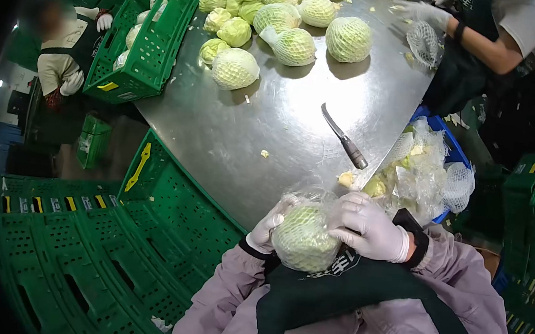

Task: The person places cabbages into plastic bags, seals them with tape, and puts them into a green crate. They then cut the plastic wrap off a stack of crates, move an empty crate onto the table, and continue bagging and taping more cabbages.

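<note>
A round green cabbage (304,240) is held close to my apron at the table's near edge. It is covered in white foam netting and clear film, which bunches up at its top. My left hand (268,228), in a white glove, grips the cabbage's left side. My right hand (369,227), also gloved, is curled against its upper right side and the wrapping; its fingertips are partly hidden. Ahead, a knife (343,136) with a curved blade and dark handle lies on the metal table (272,125), apart from both hands.
Several netted cabbages (236,69) and bare ones (235,31) sit at the table's far side. A blue bin (450,138) of discarded netting and film stands right. Green crates (140,40) are at left, with another crate (191,198) near me. Co-workers stand left and far right.
</note>
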Available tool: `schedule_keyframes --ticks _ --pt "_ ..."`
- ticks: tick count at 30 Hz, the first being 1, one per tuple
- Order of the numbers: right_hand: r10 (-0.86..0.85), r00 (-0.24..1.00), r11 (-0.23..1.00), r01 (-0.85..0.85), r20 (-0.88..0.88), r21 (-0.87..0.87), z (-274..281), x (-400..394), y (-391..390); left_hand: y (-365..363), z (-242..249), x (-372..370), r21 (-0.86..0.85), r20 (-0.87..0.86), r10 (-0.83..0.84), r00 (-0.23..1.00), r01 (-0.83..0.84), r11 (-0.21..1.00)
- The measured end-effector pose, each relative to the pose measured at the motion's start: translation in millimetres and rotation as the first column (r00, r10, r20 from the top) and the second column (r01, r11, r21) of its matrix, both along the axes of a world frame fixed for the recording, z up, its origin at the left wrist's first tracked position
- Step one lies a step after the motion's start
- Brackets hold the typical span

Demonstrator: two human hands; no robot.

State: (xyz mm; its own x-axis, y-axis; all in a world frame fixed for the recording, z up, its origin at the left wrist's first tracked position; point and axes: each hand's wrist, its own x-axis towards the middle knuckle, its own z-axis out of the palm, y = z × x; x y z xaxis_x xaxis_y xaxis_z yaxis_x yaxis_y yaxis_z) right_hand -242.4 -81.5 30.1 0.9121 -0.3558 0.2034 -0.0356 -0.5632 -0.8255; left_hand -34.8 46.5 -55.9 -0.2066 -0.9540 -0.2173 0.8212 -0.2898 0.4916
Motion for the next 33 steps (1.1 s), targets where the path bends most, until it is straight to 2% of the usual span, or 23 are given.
schedule_keyframes --ticks 1,2,4,6,8,10,11,13,14,16,17,18,19,20,21,22,24,26,28,30,31,32,33 --pt "-0.069 0.997 0.997 0.070 -0.033 0.036 -2 1 1 0 2 -2 0.019 -0.002 0.003 1.000 -0.003 1.000" --pt "-0.067 0.997 0.997 0.068 -0.030 0.039 -2 1 0 0 1 -1 0.022 0.002 0.005 1.000 -0.005 1.000" --pt "-0.144 0.987 0.970 0.155 -0.071 0.188 -1 -2 -2 0 -4 -1 0.017 -0.028 -0.008 1.000 0.008 1.000" --pt "-0.139 0.988 0.968 0.151 -0.073 0.200 0 -4 -6 -2 -10 4 -0.024 -0.018 -0.042 0.999 0.042 0.999" --pt "-0.048 0.991 0.998 0.041 -0.124 -0.058 10 0 -9 -4 -18 13 -0.067 -0.001 -0.077 0.997 0.077 0.995" --pt "-0.083 0.991 0.990 0.071 -0.101 -0.118 -4 3 -5 -6 -25 19 -0.056 0.090 -0.106 0.990 0.111 0.992" --pt "-0.090 0.992 0.992 0.081 -0.091 -0.096 -13 5 -5 -12 -16 19 -0.056 0.091 -0.107 0.990 0.113 0.992" --pt "-0.094 0.994 0.995 0.092 -0.053 -0.035 -14 10 -7 -28 12 18 0.115 0.243 -0.205 0.948 0.182 0.977" --pt "-0.089 0.995 0.996 0.087 -0.047 -0.034 -13 12 -10 -30 9 20 0.117 0.249 -0.201 0.948 0.176 0.977" --pt "-0.050 0.997 0.980 0.038 0.060 0.197 -8 15 -14 -34 -4 25 0.242 0.242 -0.274 0.931 0.215 0.946" --pt "-0.045 0.998 0.959 0.028 0.052 0.280 -1 16 -15 -37 -6 26 0.250 0.252 -0.288 0.924 0.225 0.942" --pt "-0.046 0.997 0.959 0.029 0.054 0.282 5 17 -15 -39 -11 26 0.252 0.254 -0.289 0.923 0.225 0.941" --pt "-0.093 0.996 0.828 0.081 -0.005 0.554 11 20 -15 -40 -19 27 0.229 0.278 -0.298 0.913 0.238 0.944" --pt "-0.120 0.990 0.621 0.135 -0.076 0.772 13 23 -17 -44 -16 25 0.205 0.302 -0.306 0.903 0.252 0.946" --pt "-0.205 0.977 0.749 0.197 -0.062 0.633 12 26 -22 -46 -13 23 0.204 0.305 -0.307 0.902 0.253 0.946" --pt "-0.220 0.975 0.676 0.159 -0.009 0.719 10 28 -26 -47 -9 20 0.143 0.248 -0.328 0.911 0.301 0.943" --pt "-0.143 0.988 0.622 0.041 0.062 0.782 9 26 -31 -50 0 20 0.079 0.191 -0.351 0.917 0.342 0.937" --pt "-0.166 0.985 0.626 0.064 0.052 0.777 0 24 -38 -51 4 22 0.067 0.308 -0.392 0.867 0.391 0.918" --pt "-0.200 0.979 0.627 0.099 0.037 0.773 -12 28 -46 -53 9 15 0.107 0.301 -0.391 0.870 0.376 0.920" --pt "-0.319 0.929 0.319 0.293 -0.189 0.902 -28 40 -60 -60 20 7 0.143 0.298 -0.393 0.870 0.367 0.919" --pt "-0.344 0.916 0.382 0.337 -0.205 0.861 -36 46 -62 -64 27 3 0.083 0.124 -0.383 0.915 0.375 0.923" --pt "-0.349 0.915 0.383 0.337 -0.203 0.860 -41 54 -64 -67 31 1 0.023 -0.054 -0.369 0.928 0.370 0.929" --pt "-0.352 0.918 0.367 0.314 -0.182 0.875 -45 61 -66 -68 30 5 0.014 0.164 -0.358 0.919 0.361 0.933"
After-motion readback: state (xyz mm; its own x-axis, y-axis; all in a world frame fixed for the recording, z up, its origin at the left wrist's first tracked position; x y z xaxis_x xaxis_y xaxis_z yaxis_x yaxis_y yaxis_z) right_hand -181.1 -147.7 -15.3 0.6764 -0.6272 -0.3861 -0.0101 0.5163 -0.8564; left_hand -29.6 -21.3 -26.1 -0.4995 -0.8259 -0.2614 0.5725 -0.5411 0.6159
